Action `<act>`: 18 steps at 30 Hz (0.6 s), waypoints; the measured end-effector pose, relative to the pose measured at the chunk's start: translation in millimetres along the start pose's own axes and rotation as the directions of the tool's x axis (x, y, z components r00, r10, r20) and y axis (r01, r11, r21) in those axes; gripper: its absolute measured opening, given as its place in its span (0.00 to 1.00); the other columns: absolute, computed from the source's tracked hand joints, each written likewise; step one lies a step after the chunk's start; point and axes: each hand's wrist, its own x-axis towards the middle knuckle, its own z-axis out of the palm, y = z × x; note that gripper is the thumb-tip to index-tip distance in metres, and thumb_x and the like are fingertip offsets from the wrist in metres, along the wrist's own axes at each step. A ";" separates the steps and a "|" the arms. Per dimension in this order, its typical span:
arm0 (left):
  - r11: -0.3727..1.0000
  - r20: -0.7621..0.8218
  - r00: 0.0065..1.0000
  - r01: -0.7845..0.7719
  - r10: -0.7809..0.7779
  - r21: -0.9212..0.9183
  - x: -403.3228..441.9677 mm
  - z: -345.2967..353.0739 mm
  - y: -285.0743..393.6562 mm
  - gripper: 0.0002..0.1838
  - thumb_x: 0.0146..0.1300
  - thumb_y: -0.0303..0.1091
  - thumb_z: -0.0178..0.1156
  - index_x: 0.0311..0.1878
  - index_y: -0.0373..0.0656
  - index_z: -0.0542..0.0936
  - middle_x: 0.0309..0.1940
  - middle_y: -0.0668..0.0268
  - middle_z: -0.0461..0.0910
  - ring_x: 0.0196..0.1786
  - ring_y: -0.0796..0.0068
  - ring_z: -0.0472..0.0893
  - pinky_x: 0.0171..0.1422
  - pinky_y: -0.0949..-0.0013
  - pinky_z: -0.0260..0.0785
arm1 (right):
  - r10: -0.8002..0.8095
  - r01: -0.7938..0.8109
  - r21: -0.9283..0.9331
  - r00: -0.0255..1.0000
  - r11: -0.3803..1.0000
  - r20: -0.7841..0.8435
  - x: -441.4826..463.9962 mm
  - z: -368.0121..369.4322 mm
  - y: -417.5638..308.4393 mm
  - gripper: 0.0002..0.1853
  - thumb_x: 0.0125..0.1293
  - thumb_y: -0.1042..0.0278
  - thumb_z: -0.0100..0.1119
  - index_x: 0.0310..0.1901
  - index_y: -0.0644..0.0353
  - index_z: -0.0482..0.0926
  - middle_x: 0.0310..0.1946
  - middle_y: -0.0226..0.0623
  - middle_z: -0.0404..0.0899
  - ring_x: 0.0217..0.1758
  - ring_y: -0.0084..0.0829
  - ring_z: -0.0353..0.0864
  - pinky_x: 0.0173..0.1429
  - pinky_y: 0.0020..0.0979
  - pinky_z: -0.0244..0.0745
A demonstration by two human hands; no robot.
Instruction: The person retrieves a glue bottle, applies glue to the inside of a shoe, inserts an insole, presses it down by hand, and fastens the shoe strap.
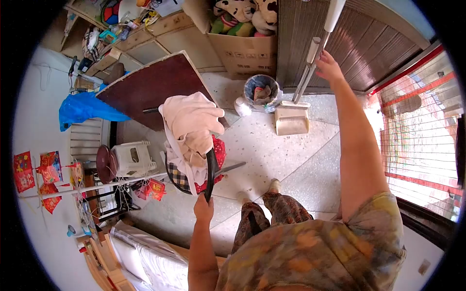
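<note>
Between your left grip [203,209] and right grip [330,69], bare floor [257,145] gives you a passage. Just beyond your left grip, the cloth-draped chair [210,169] blocks it, the dark red board [155,87] farther on. Left of your right grip stand long handles [305,80], then the bin [249,88].

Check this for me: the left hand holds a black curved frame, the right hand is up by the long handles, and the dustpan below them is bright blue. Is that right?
Not quite: the dustpan is pale beige, not bright blue, as the head view shows. The left hand does hold the black curved frame, and the right hand is up by the long handles.
</note>
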 end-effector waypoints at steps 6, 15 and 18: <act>1.000 -0.001 1.000 0.021 -0.021 0.023 -0.1 -2.3 4.9 0.16 0.52 0.36 0.55 0.42 0.40 0.67 0.32 0.49 0.75 0.36 0.48 0.75 0.38 0.52 0.66 | 0.352 -0.300 -0.196 0.867 0.934 0.353 -76.4 16.0 145.1 0.13 0.52 0.68 0.54 0.40 0.59 0.72 0.27 0.31 0.73 0.29 0.22 0.74 0.28 0.27 0.72; 0.966 -0.146 0.966 -0.233 0.215 -0.116 -3.5 15.2 -18.5 0.22 0.47 0.36 0.57 0.45 0.37 0.68 0.38 0.50 0.73 0.43 0.51 0.73 0.47 0.56 0.65 | 0.478 -0.458 -0.227 0.562 0.859 0.675 -318.8 214.5 82.7 0.30 0.57 0.52 0.54 0.57 0.59 0.60 0.40 0.36 0.73 0.41 0.28 0.73 0.44 0.29 0.69; 0.977 -0.095 0.981 -0.181 0.171 -0.110 -19.1 6.3 -19.6 0.29 0.47 0.37 0.58 0.52 0.36 0.64 0.46 0.50 0.70 0.47 0.51 0.70 0.51 0.57 0.63 | 0.463 -0.416 -0.225 0.667 0.881 0.584 -333.6 257.6 76.5 0.34 0.54 0.49 0.56 0.58 0.58 0.59 0.41 0.40 0.72 0.39 0.28 0.72 0.41 0.30 0.68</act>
